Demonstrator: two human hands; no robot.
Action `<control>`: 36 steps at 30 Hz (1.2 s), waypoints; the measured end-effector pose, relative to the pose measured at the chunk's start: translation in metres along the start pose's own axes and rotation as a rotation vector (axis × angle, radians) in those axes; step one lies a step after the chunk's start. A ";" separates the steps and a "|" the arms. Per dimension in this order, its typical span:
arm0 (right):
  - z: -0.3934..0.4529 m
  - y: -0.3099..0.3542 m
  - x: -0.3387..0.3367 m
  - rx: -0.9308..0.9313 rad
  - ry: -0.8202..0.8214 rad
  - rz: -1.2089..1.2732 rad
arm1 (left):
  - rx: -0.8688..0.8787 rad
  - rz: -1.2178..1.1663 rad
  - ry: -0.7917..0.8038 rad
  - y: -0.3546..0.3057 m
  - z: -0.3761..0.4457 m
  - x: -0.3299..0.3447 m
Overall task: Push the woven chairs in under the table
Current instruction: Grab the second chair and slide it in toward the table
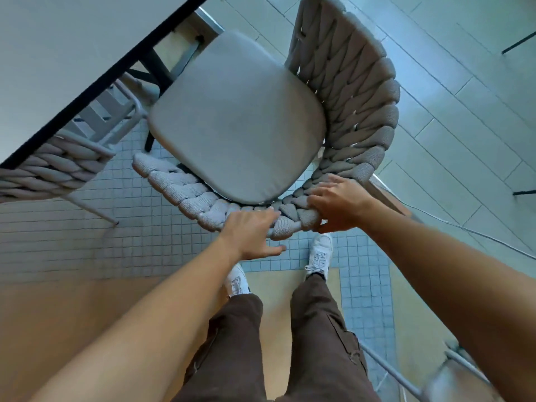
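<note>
We stand behind a woven chair (342,91) whose grey cushion (237,120) reaches just to the edge of the white table (58,53) at upper left. Our right hand (338,203) is wrapped over the braided backrest rim, fingers on top and thumb beneath, gripping it. Our left hand (251,235) lies just beside it, fingers on the rim, thumb spread wide and free, not closed around anything. A second woven chair (55,166) sits partly under the table at left.

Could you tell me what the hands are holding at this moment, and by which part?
Both hands, left hand and right hand, are on the woven chair, at the top of its curved backrest.
</note>
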State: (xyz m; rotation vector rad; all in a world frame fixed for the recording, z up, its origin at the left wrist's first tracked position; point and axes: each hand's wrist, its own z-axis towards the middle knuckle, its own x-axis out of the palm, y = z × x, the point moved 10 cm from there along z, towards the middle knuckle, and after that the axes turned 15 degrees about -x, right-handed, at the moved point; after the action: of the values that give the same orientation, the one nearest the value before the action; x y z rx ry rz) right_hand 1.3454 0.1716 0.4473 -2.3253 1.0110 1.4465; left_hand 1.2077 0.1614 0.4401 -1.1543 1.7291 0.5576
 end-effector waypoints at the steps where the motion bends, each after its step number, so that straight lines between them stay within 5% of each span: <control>1: -0.006 -0.012 0.000 -0.021 0.014 -0.003 | -0.043 -0.016 -0.019 -0.017 0.004 0.002; 11: -0.011 -0.065 0.010 -0.130 0.032 0.010 | -0.482 -0.151 -0.048 -0.081 0.046 0.001; 25: 0.001 -0.069 0.005 -0.248 -0.099 -0.039 | -0.353 -0.069 -0.012 -0.073 0.058 0.010; 36: -0.015 -0.054 0.009 -0.082 -0.148 0.005 | -0.251 -0.069 0.005 -0.080 0.041 0.011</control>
State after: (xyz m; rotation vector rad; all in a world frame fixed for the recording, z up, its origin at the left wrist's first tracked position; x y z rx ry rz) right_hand 1.3942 0.1995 0.4381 -2.2325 0.9341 1.6632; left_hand 1.2960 0.1519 0.4222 -1.3863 1.6496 0.7451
